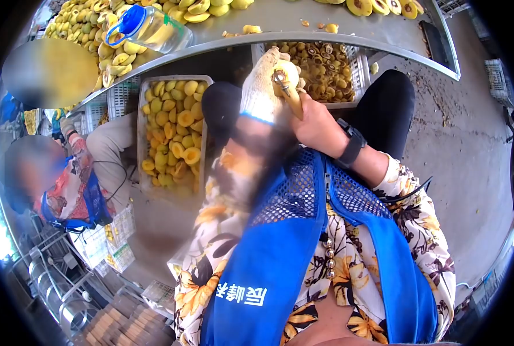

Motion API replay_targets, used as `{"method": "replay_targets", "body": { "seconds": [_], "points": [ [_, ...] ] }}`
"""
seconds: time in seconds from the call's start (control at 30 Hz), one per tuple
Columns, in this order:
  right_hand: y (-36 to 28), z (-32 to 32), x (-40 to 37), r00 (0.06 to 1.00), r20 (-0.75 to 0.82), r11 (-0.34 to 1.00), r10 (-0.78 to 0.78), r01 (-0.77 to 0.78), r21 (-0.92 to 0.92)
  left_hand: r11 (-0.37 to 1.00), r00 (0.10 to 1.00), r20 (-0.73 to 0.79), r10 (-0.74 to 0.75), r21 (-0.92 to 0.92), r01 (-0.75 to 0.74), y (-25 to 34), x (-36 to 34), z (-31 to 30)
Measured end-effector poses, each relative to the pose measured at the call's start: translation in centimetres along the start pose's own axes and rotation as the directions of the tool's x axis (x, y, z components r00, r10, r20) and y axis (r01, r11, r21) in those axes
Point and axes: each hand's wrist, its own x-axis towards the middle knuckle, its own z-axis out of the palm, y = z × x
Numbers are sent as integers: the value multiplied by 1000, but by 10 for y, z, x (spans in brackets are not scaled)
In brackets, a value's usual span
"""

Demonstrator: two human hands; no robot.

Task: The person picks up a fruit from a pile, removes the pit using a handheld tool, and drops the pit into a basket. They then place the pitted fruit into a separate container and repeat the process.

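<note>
My left hand (261, 89), in a white knitted glove, is closed around a yellow fruit piece (289, 72) above the table's near edge. My right hand (317, 122), bare with a black watch on the wrist, grips a brass-coloured tool (293, 102). The tool's ring-like end touches the fruit; its exact contact is partly hidden by the fingers. Below and behind the hands, a white crate (358, 72) holds brownish fruit pieces and pits. Left of my knees stands a crate (143, 124) of yellow-green fruit halves.
A metal table (349, 26) crosses the top, bearing piled fruit (84, 26) and a blue-lidded water bottle (159, 32). At the left sits another person (75, 184) in a blue vest. More crates (499, 81) stand at the far right.
</note>
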Motion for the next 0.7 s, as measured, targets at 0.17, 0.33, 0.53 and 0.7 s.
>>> {"method": "replay_targets", "body": {
  "seconds": [0.17, 0.33, 0.53, 0.7],
  "points": [
    [5, 0, 1, 992, 30, 993, -121, 121, 2, 910, 969, 106, 226, 331, -248, -4, 10, -14],
    [7, -7, 3, 979, 191, 970, 73, -114, 213, 905, 958, 189, 217, 328, -270, -11, 18, -12],
    [5, -14, 8, 796, 539, 644, 276, -569, 510, 888, 930, 79, 360, 278, -367, -20, 25, -15],
    [10, -13, 10, 764, 566, 650, 310, -605, 461, 968, 978, 111, 178, 162, -194, -24, 29, -27]
  ]
}}
